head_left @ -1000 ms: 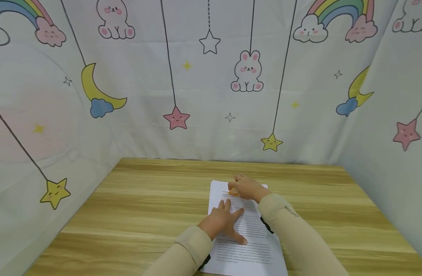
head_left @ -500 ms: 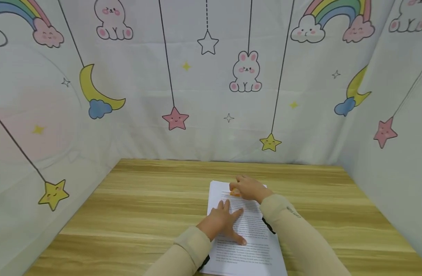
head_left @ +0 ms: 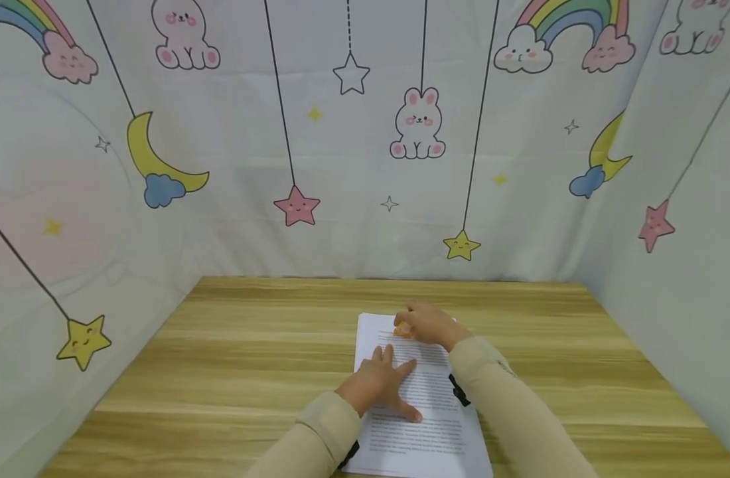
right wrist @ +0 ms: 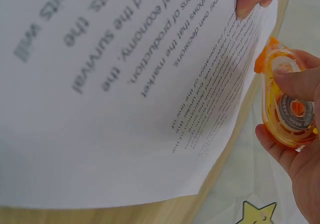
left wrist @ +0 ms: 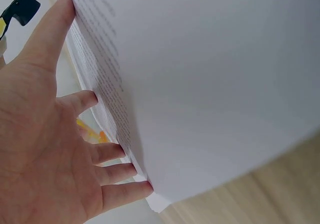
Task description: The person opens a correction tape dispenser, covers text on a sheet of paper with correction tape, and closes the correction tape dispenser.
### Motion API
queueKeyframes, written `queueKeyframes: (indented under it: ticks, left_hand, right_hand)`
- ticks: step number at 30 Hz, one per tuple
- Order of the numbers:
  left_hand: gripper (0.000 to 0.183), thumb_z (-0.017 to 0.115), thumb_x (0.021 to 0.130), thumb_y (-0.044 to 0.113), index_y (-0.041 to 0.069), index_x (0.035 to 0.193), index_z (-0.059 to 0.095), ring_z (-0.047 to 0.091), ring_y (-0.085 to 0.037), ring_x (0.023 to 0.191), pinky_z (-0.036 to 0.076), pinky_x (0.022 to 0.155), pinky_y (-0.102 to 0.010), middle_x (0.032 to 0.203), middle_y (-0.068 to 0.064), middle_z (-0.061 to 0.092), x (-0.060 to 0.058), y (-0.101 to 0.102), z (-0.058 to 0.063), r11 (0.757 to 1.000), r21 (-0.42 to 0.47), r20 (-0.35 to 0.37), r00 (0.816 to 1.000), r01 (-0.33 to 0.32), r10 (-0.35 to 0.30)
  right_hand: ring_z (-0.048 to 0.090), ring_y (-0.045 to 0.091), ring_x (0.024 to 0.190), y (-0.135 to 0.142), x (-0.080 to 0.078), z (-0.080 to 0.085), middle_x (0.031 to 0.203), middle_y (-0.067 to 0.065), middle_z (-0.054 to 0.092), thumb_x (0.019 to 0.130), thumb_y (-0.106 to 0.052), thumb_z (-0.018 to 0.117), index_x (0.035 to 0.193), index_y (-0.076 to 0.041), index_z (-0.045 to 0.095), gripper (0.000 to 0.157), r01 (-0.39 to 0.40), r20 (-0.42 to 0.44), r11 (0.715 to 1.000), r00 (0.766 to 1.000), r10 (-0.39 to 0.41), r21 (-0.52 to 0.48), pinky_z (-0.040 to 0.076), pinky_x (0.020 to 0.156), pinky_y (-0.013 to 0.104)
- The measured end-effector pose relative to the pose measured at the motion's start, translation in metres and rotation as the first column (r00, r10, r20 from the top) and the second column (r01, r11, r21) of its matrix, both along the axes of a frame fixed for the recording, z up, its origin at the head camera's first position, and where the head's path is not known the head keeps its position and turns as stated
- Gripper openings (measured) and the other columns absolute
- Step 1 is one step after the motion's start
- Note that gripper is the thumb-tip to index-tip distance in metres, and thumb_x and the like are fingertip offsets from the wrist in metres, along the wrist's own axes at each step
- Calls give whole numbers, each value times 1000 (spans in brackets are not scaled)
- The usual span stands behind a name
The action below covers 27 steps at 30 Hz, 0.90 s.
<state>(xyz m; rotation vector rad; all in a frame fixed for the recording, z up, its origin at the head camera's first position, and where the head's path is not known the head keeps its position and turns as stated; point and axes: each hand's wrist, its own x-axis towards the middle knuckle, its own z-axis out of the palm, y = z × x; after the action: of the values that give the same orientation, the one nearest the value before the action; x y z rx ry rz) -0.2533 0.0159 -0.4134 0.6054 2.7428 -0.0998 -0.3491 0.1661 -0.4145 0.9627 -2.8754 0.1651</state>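
Note:
A stack of printed sheets (head_left: 425, 438) lies on the wooden table, and its top page is covered in lines of text. My left hand (head_left: 384, 382) rests on the upper left part of the page with fingers spread; in the left wrist view its fingertips touch the paper. Near the top of the page, my right hand (head_left: 431, 325) holds an orange correction tape dispenser (head_left: 403, 330). In the right wrist view the thumb lies on one side of the clear orange case (right wrist: 287, 104), and its orange tip (right wrist: 265, 54) is at the paper.
Wood-grain table (head_left: 251, 372) surrounds the sheets. A white patterned curtain (head_left: 353, 245) with stars, moons and rabbits hangs behind the table and along both sides. A black strap piece (head_left: 459, 390) shows under the right sleeve.
The correction tape dispenser has shifted slightly right across the page with my right hand. My left hand stays in place on the paper. The head view has turned a little.

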Motion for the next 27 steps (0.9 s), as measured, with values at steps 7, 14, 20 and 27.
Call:
queueKeyframes:
  ticks: [7, 14, 20, 27]
  left_hand:
    - [98, 61, 60, 77, 39, 143, 26, 19, -36, 140, 34, 105, -49, 152, -16, 19, 0, 3, 1, 1000, 9, -9, 1000, 0, 0]
    - [98, 64, 60, 74, 37, 143, 28, 18, -37, 140, 31, 107, -49, 153, -17, 17, 2, 1, 4, 999, 42, 14, 1000, -24, 24]
    - [98, 64, 61, 73, 38, 144, 26, 16, -37, 140, 30, 107, -52, 155, -9, 14, 3, -1, 4, 998, 64, 29, 999, -27, 25]
    - [96, 64, 61, 73, 43, 143, 25, 14, -39, 140, 29, 106, -55, 155, -5, 14, 3, 0, 3, 998, 63, 56, 998, -30, 27]
  right_hand:
    - [51, 19, 79, 21, 2, -1, 94, 7, 56, 82, -3, 59, 109, -18, 64, 32, 89, 0, 980, 996, -91, -175, 46, 71, 39]
    - [56, 27, 96, 39, 10, 4, 109, 11, 57, 85, -6, 60, 123, -18, 56, 40, 180, 36, 967, 984, -176, -181, 48, 80, 46]
    - [58, 28, 93, 52, 16, 6, 106, 12, 59, 81, -4, 64, 113, -13, 61, 33, 155, -13, 974, 987, -160, -165, 48, 81, 46]
    - [56, 23, 84, 61, 20, 1, 97, 9, 58, 80, -3, 65, 108, -17, 65, 32, 122, -62, 984, 989, -131, -129, 49, 73, 40]
